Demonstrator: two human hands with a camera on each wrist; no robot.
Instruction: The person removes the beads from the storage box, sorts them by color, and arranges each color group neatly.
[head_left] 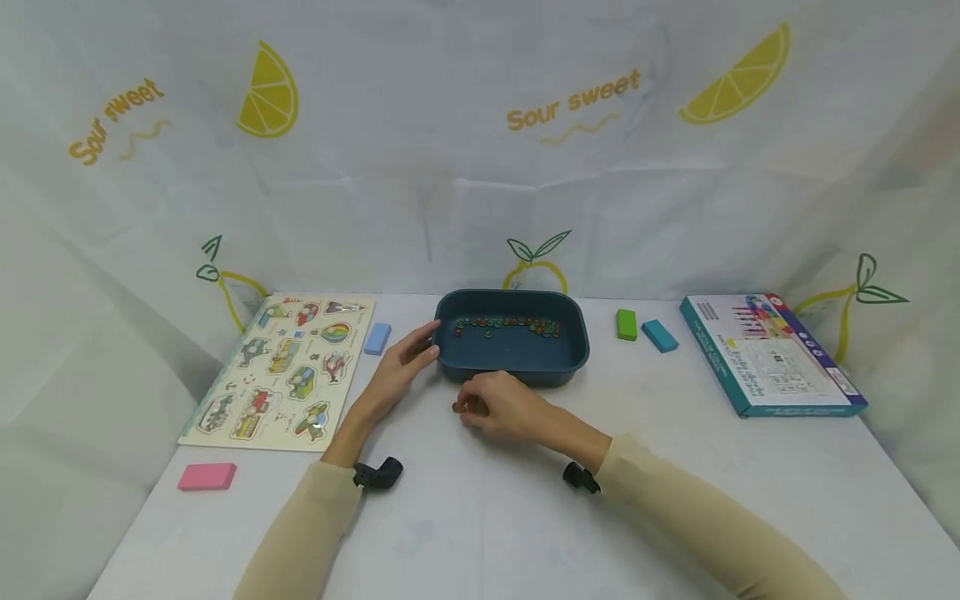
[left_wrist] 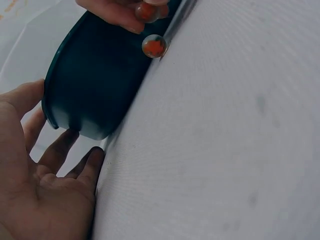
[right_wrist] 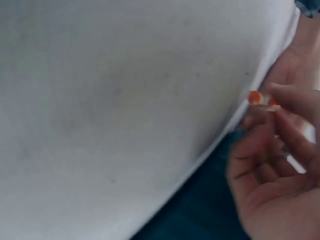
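Note:
A dark teal tray [head_left: 517, 377] holds several small glass marbles [head_left: 488, 335], mostly along its far side. My left hand [head_left: 397, 367] rests with spread fingers against the tray's left end, thumb and fingertips at the rim and wall. In front of the tray, my right hand [head_left: 506, 408] pinches a clear marble with an orange core [left_wrist: 146, 12] between thumb and fingertips. Right beside those fingertips, close over the white tabletop, is a second orange-cored marble [left_wrist: 154, 46]. From the right wrist, this second marble [right_wrist: 255, 97] appears just ahead of the pinching fingers.
A picture puzzle board [head_left: 300, 375] lies to the left, with a pink block [head_left: 207, 477] before it and a light blue block [head_left: 377, 338] by its far corner. Right of the tray are a green block [head_left: 626, 325], a blue block [head_left: 660, 336] and a flat box [head_left: 772, 354].

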